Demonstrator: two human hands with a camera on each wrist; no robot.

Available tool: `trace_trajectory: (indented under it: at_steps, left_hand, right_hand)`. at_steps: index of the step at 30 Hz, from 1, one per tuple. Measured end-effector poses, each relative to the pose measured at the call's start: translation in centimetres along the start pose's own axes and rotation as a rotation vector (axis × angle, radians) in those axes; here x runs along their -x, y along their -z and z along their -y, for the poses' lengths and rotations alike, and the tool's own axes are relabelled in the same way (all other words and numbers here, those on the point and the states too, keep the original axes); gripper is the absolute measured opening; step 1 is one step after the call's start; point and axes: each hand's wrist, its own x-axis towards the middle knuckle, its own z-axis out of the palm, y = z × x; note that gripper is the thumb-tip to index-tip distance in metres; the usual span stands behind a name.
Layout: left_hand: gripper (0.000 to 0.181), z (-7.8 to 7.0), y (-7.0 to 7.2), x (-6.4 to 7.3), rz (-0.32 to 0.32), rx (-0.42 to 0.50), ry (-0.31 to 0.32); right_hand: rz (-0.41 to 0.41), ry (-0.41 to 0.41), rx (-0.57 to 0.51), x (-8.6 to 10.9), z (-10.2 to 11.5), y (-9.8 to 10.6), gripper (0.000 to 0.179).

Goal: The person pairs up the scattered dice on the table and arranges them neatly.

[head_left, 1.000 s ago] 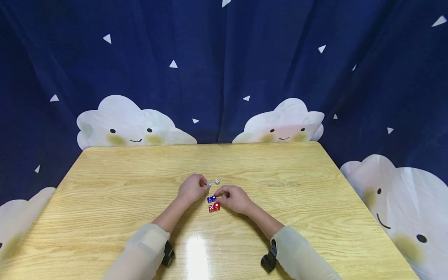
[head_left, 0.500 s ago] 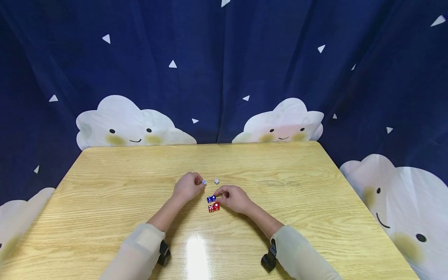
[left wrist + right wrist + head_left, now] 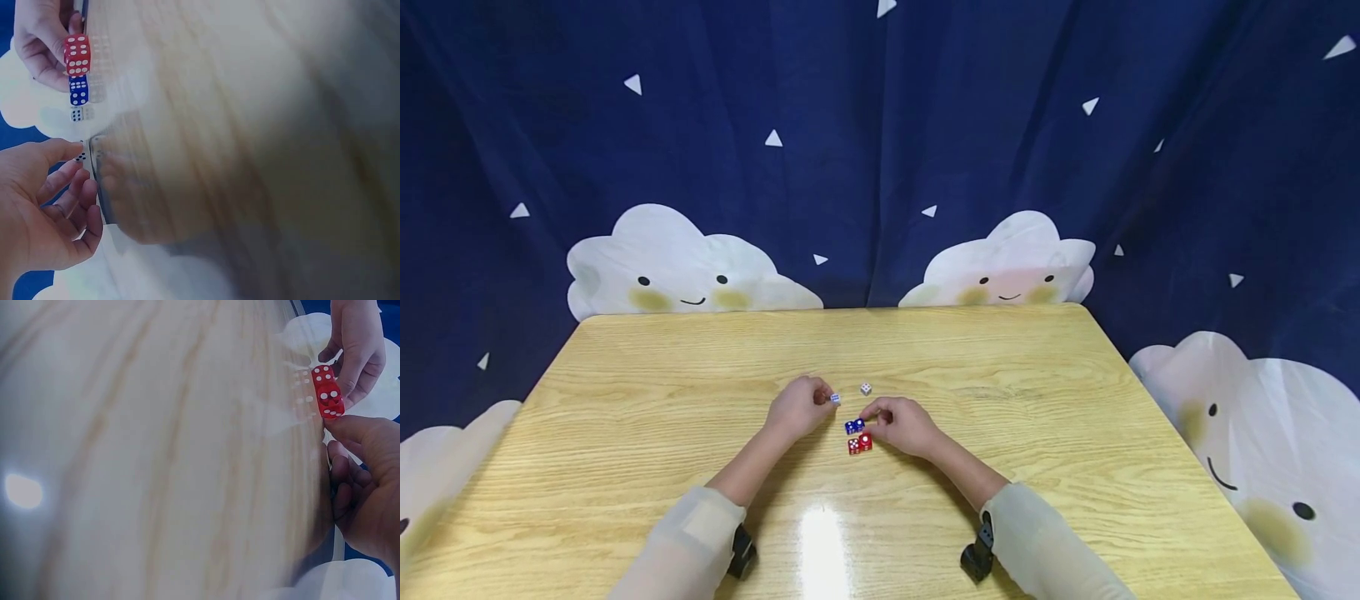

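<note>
From the head camera we face a pale wood-grained worktop, glossy enough to throw a bright reflection at six o'clock. Beyond it, at twelve, hangs a navy curtain printed with white clouds. Our left hand pinches a white die in its fingers, at eleven o'clock from the blue dice. A second white die lies at two from the pinched one. Our right hand curls at the blue pair's three o'clock side; whether it grips, we cannot tell. Red dice sit at six, just beside the blue.

Dressed in loose off-white sleeves. Fitted near each cuff with a small, rounded black camera.
</note>
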Motion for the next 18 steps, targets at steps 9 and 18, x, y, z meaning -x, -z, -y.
trace_trajectory:
  at_steps: [9, 18]
  left_hand:
    - [0.016, 0.02, -0.06, 0.63, 0.031, 0.032, -0.004]
    - [0.015, 0.21, -0.34, 0.99, 0.049, 0.034, -0.015]
  right_hand:
    - [-0.006, -0.010, 0.017, 0.00, -0.07, -0.03, 0.014]
    - [-0.005, -0.010, 0.024, -0.09, -0.24, -0.13, 0.013]
